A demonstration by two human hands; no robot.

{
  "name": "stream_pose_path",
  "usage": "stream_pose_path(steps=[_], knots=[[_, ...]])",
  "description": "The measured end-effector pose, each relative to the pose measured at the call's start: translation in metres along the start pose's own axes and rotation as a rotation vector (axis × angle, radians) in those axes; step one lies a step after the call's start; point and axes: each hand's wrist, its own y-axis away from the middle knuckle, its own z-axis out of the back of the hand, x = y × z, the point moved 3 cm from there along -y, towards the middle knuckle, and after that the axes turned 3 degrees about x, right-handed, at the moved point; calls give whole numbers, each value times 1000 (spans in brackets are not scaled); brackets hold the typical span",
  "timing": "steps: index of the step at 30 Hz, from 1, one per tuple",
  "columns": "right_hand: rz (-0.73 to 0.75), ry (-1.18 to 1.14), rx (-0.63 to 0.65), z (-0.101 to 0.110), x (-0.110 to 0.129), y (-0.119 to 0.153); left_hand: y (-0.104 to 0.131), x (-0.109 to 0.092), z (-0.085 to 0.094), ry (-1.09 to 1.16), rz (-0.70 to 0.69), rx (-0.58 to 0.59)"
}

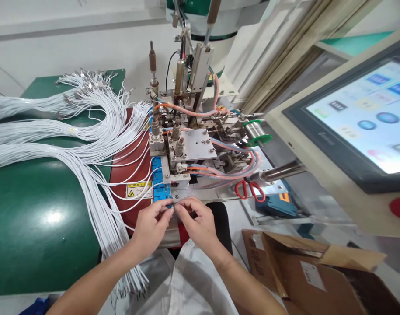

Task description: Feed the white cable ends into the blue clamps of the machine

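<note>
My left hand [152, 225] and my right hand [197, 221] meet at the near end of a row of blue fixtures [159, 178]. Thumb and forefinger of each hand are pinched around something small between them, too hidden to name. White cables [101, 197] run from a thick bundle at the left, and several single cables reach the blue fixtures. Just beyond my hands stands a machine with a metal plate [195, 144], cylinders and orange and blue tubes.
A green table [39, 218] lies at the left. Red-handled scissors [250, 190] rest on the machine's right edge, below a solder spool [256, 133]. A touchscreen [366, 118] stands at the right, with an opened cardboard box [304, 275] below. A warning label [139, 190] faces up.
</note>
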Motion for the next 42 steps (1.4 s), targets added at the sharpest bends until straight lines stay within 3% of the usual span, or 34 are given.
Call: stream_pose_path(steps=[10,18,23,28,33,42], knots=[[53,13,52,2,-7,2,2,0,0,-22,-109,-8],[-76,-56,20,1,-9,1,1,0,-3,23,-46,6],[-60,6,6,1,-12,1,0,0,-2,9,-3,13],[-39,33,-16,1,-18,-3,0,-6,10,-176,-38,40],[-26,48,24,-7,-26,-8,-5,-12,27,-457,-182,118],[-102,67,114,-17,-42,-12,-23,0,32,-544,-306,73]])
